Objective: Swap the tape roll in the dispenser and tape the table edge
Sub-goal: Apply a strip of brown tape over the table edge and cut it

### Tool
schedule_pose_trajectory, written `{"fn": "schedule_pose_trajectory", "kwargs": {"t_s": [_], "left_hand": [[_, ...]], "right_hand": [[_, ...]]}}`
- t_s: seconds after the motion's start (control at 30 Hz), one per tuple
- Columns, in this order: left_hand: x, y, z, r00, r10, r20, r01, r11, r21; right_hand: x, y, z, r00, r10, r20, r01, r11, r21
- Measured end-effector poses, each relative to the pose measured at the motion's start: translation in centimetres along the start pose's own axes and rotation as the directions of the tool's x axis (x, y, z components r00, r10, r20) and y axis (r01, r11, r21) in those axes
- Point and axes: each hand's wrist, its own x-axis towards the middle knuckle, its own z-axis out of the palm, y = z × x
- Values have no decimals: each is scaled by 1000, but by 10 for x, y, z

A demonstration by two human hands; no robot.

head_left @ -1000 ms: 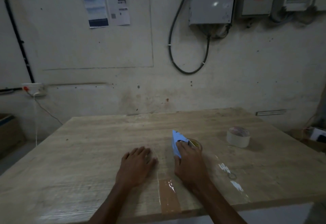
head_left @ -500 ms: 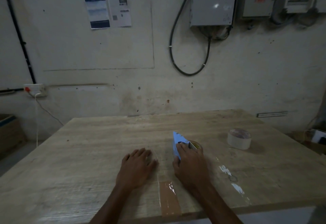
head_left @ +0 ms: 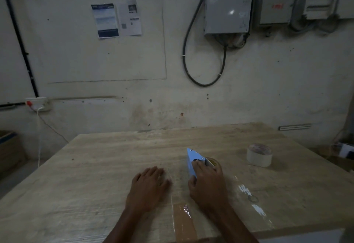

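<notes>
A blue tape dispenser [head_left: 191, 159] stands on the wooden table [head_left: 107, 158], with a brownish tape roll [head_left: 213, 161] showing behind it. My right hand [head_left: 207, 182] is wrapped over the dispenser's rear and grips it. My left hand [head_left: 148, 187] lies flat on the tabletop just left of it, fingers spread, holding nothing. A strip of brown tape [head_left: 183, 221] runs from between my hands to the near table edge. A whitish tape roll [head_left: 259, 154] lies flat to the right, apart from both hands.
White tape scraps and a small ring [head_left: 252, 198] lie on the table right of my right arm. The wall behind carries electrical boxes [head_left: 228, 14], hanging cables and papers. A cardboard box [head_left: 9, 147] sits on the floor at left.
The hands and dispenser have hardly moved. The view has shifted slightly, so everything sits a little lower in the frame.
</notes>
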Motion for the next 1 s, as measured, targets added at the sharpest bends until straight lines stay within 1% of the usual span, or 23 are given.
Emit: {"fn": "schedule_pose_trajectory", "kwargs": {"t_s": [0.17, 0.53, 0.9, 1.0], "left_hand": [[-1, 2, -2, 1000, -5, -16, 5, 1000, -22], [-2, 1, -2, 1000, -13, 13, 14, 999, -30], [-4, 2, -4, 1000, -12, -17, 11, 999, -37], [-4, 5, -6, 1000, -23, 8, 23, 999, -24]], "right_hand": [[1, 1, 0, 1000, -9, -5, 9, 1000, 4], [-1, 0, -1, 1000, 10, 11, -10, 1000, 8], [0, -3, -1, 1000, 27, 4, -27, 999, -23], [0, -2, -1, 999, 30, 26, -30, 999, -16]]}}
